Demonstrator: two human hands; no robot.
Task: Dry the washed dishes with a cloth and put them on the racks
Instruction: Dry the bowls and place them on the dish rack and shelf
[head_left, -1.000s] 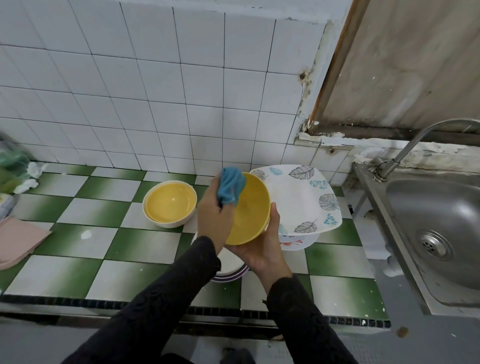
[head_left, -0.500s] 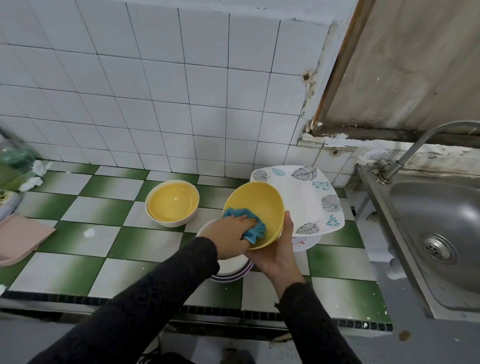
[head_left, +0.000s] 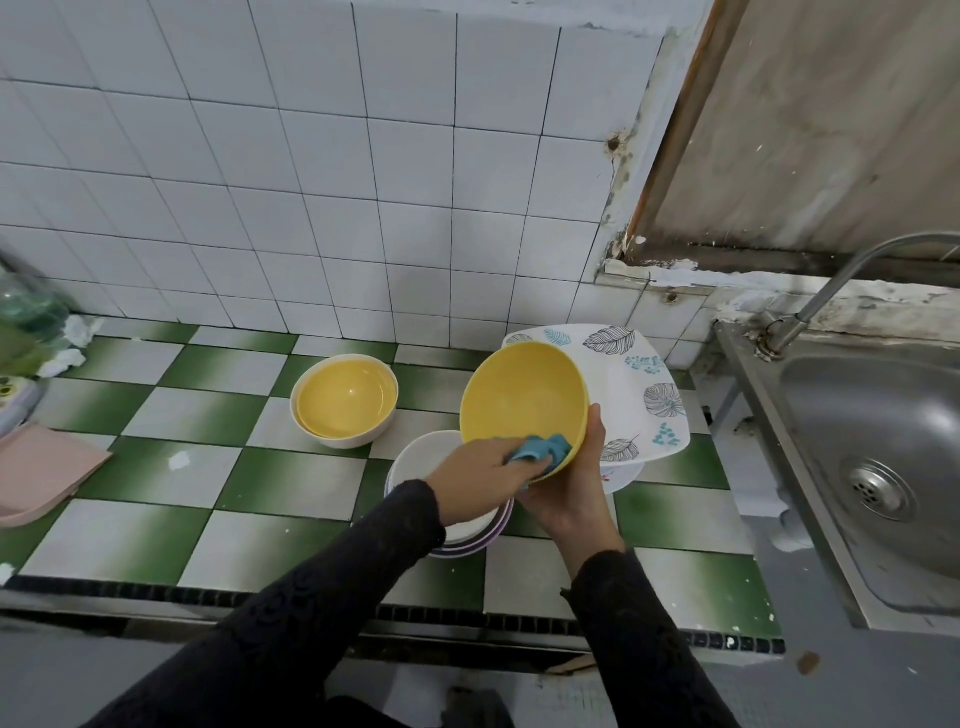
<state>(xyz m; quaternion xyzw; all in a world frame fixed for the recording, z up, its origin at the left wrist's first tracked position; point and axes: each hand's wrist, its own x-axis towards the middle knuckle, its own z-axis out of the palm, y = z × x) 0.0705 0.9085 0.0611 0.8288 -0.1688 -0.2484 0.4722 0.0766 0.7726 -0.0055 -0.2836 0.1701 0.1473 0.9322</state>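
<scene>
Head view: right hand (head_left: 571, 488) grips the tilted yellow bowl (head_left: 522, 400) above the near stacked dishes (head_left: 426, 462); left hand (head_left: 478, 478) pinches the blue cloth (head_left: 540, 449) against its near inner wall. Drying is in hand; next, probably sweep the cloth round.

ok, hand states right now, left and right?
Left hand: grips the blue cloth inside the yellow bowl.
Right hand: holds the yellow bowl at its rim.
</scene>
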